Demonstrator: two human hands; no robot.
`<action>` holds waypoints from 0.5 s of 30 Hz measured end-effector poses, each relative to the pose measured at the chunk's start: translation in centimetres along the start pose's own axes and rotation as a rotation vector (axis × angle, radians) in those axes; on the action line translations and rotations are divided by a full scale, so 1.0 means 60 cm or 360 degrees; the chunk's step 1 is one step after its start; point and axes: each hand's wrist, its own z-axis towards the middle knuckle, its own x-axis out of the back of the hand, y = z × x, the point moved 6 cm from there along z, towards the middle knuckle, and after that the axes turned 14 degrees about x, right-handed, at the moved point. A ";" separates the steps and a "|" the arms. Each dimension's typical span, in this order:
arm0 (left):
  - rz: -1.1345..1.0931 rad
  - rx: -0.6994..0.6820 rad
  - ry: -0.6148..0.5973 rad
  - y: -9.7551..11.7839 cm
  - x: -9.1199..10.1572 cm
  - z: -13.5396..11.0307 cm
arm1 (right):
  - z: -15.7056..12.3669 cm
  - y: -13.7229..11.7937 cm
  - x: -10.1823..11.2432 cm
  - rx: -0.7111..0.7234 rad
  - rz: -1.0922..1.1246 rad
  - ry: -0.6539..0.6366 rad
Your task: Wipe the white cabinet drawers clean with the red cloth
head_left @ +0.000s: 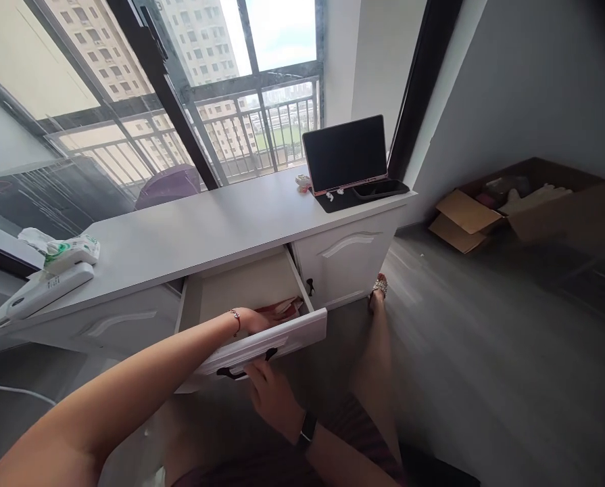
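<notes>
Left hand [254,319] dips into the open drawer [241,287], fingers hidden, grip unclear; right hand [274,396] fingers curl round its handle [246,368].

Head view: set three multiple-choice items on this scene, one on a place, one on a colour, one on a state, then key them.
1. Where does the left hand reach?
A. into the open drawer
B. onto the tablet
C. into the cardboard box

2. What colour is the drawer handle?
A. gold
B. black
C. white

3. How is the tablet screen?
A. lit
B. cracked
C. dark

Key: 1 A, the hand lies inside the drawer. 2 B, the handle under the front panel is black, by the right hand. 3 C, the screen shows nothing.
</notes>
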 end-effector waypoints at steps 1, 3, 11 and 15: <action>0.0327 -0.0021 -0.0059 -0.006 0.000 0.009 | 0.000 0.000 0.001 0.0023 -0.0010 0.0020; 0.0785 0.0018 -0.0040 -0.022 0.017 0.030 | 0.002 0.000 0.005 0.0046 -0.0050 0.0069; 0.1122 0.0238 0.0177 -0.048 0.135 0.105 | 0.011 -0.002 0.020 0.0096 -0.0119 0.0150; 0.1140 0.0225 0.0381 -0.061 0.182 0.130 | 0.012 -0.014 0.013 0.0078 -0.0196 0.0190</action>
